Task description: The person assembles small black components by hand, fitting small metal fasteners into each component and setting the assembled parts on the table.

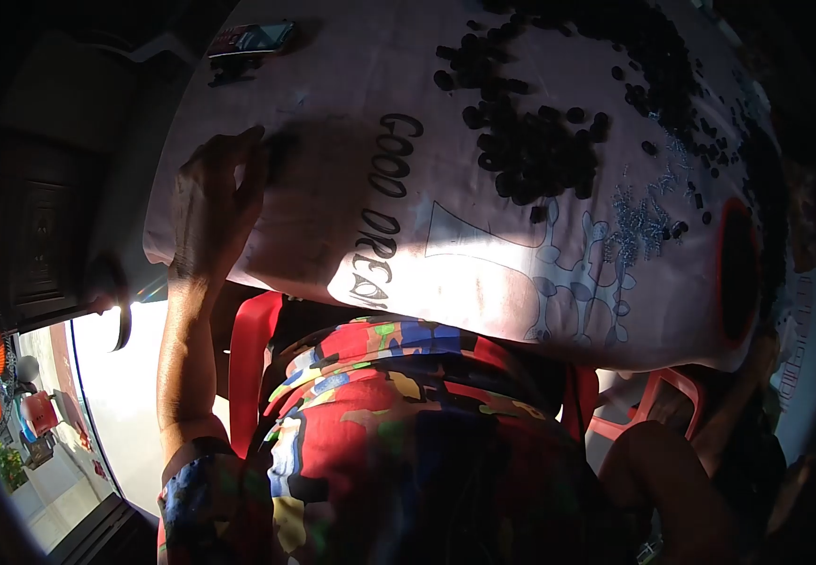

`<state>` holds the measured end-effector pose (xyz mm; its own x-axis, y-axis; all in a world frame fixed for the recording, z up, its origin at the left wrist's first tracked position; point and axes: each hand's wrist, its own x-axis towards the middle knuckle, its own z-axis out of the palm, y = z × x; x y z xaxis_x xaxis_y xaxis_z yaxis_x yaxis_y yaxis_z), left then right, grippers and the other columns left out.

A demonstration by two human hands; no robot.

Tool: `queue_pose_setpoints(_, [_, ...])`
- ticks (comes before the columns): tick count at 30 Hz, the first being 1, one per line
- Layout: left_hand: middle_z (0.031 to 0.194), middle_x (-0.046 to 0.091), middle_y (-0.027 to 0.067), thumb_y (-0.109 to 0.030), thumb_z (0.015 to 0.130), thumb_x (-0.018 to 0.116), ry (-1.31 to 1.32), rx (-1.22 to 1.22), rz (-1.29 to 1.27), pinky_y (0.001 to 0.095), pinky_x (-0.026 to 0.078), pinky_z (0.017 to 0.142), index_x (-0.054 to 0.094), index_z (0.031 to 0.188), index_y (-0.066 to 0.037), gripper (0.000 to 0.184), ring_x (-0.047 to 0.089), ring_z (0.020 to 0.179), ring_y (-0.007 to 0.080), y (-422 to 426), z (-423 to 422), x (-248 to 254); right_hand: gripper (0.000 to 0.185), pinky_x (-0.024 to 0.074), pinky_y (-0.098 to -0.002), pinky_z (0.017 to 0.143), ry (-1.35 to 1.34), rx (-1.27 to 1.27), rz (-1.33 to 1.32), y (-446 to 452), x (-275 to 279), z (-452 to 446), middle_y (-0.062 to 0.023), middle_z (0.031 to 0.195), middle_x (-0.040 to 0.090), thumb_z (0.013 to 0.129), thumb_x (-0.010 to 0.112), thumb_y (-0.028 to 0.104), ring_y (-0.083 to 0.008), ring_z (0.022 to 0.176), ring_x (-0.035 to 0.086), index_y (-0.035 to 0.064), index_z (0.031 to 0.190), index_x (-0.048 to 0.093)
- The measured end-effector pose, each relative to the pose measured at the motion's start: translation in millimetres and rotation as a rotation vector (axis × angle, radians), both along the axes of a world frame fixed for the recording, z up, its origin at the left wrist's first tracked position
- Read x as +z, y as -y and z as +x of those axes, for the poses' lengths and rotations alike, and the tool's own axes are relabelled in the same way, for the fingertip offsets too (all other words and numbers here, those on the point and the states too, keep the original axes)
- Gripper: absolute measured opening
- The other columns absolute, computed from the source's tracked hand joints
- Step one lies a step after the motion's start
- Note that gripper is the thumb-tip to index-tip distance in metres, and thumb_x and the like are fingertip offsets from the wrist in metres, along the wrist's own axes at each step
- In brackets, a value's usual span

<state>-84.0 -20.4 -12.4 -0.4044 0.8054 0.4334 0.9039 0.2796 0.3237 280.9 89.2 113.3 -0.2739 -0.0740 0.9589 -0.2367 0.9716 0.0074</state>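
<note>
1. Nearest, below the left hand [215, 184] and towards the body, are the patterned shirt [361, 414] and part of a red chair [256, 358]
2. The left hand is over the near left part of the pink cloth [333, 75], its fingers curled and its thumb and forefinger close together; whether anything is pinched there I cannot tell, nor whether the hand touches the cloth
3. The right hand is out of view, so its state cannot be told
4. Just to the right of the left hand is a dark patch, perhaps only shadow; beyond it run large printed letters [389, 207], the lowest cut off by a fold
5. Well to the right of the hand lie thin silvery pieces [639, 226], tangled and too fine to make out singly
6. Right of the hand and farther out are many small black pieces [530, 151], heaped and scattered, merging into darkness at the far edge
7. Farther out than the hand lies a phone [262, 40], with a small dark object [232, 71] beside it, its shape unclear
</note>
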Motion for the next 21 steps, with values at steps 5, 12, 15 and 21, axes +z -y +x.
queue_pose_setpoints(5, [0.1, 0.071, 0.016, -0.017, 0.091, 0.069, 0.076, 0.058, 0.028, 0.0407, 0.053, 0.081, 0.071, 0.115, -0.002, 0.028, 0.068, 0.09, 0.0311, -0.7, 9.4, -9.2, 0.031, 0.0333, -0.0222, 0.043, 0.247, 0.016, -0.07, -2.8, -17.5, -17.3, 0.0046, 0.075, 0.045, 0.108, 0.034, 0.039, -0.0069, 0.057, 0.038, 0.0171, 0.094, 0.05])
queue_pose_setpoints(12, [0.112, 0.07, 0.0152, -0.018, 0.091, 0.071, -0.058, 0.014, 0.092, 0.042, 0.05, 0.089, 0.071, 0.117, -0.003, 0.031, 0.063, 0.102, 0.0325, -5.0, 11.3, -22.2, 0.029, 0.0341, -0.0233, 0.047, 0.37, 0.006, -0.135, -5.4, -29.7, -30.7, 0.0031, 0.078, 0.046, 0.107, 0.035, 0.037, -0.0086, 0.06, 0.04, 0.0156, 0.096, 0.05])
queue_pose_setpoints(15, [0.114, 0.069, 0.0149, -0.018, 0.091, 0.071, -0.068, -0.013, 0.09, 0.0424, 0.048, 0.092, 0.07, 0.118, -0.003, 0.031, 0.062, 0.105, 0.0331, -3.0, 11.7, -24.2, 0.028, 0.0344, -0.0238, 0.048, 0.396, -0.003, -0.159, -5.2, -31.6, -33.9, 0.0024, 0.08, 0.046, 0.106, 0.036, 0.036, -0.0094, 0.061, 0.04, 0.0149, 0.096, 0.051])
queue_pose_setpoints(21, [0.115, 0.069, 0.0146, -0.019, 0.092, 0.071, -0.242, -0.15, 0.109, 0.0418, 0.046, 0.094, 0.07, 0.118, -0.003, 0.031, 0.062, 0.106, 0.032, -0.2, 0.3, -34.9, 0.026, 0.035, -0.0249, 0.051, 0.447, -0.017, -0.198, -7.5, -35.1, -37.0, 0.0011, 0.082, 0.047, 0.105, 0.037, 0.034, -0.0108, 0.064, 0.041, 0.0136, 0.098, 0.051])
